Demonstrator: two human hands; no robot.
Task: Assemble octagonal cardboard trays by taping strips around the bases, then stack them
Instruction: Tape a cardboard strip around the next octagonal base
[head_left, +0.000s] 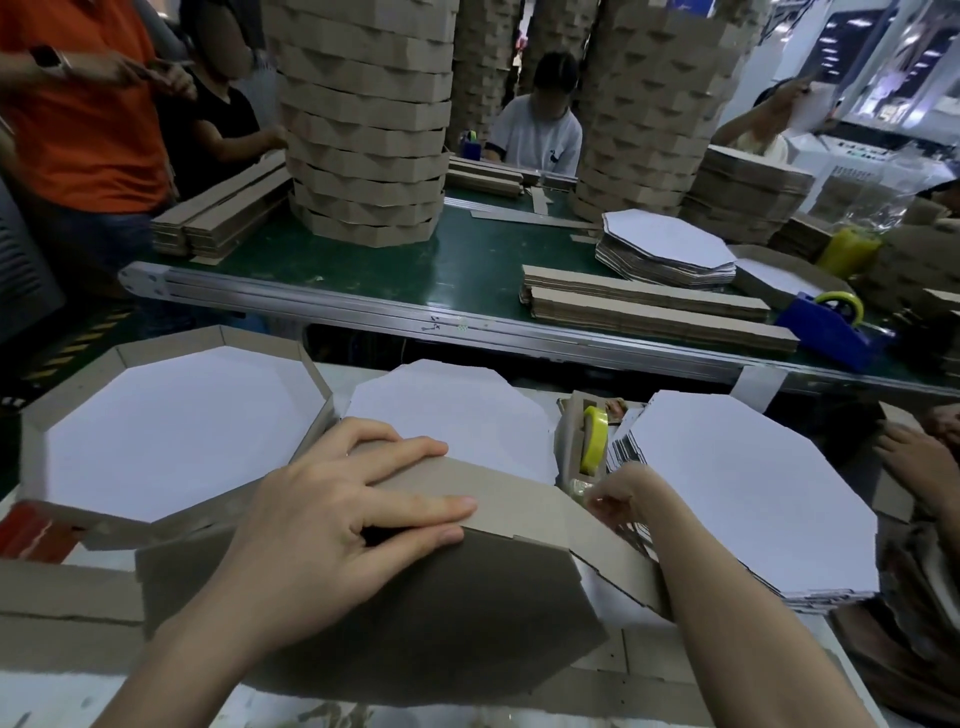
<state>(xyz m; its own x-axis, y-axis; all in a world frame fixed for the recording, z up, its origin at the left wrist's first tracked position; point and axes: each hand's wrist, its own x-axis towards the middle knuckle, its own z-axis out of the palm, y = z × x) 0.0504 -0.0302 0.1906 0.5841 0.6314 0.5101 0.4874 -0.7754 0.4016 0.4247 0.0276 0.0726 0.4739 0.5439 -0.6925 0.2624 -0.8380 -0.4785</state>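
The left hand (332, 519) lies flat, fingers straight, pressing on the brown tray (415, 623) on the desk (52, 696); the right hand (618, 499) pinches the tape end (577, 487) just right of the left fingertips, below the yellow tape roll (594, 439); a finished tray (171, 436) sits left of the left hand.

Green conveyor table (457, 270) w/ alu rail (332, 306); hazard-striped floor (72, 348) left.

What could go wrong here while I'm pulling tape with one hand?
Only the left hand presses the strip against the base; if it eases, the strip may spring off before taping. The right hand pinches tape at the dispenser, close to the stack of bases; the tape could stick to them or fold onto itself.
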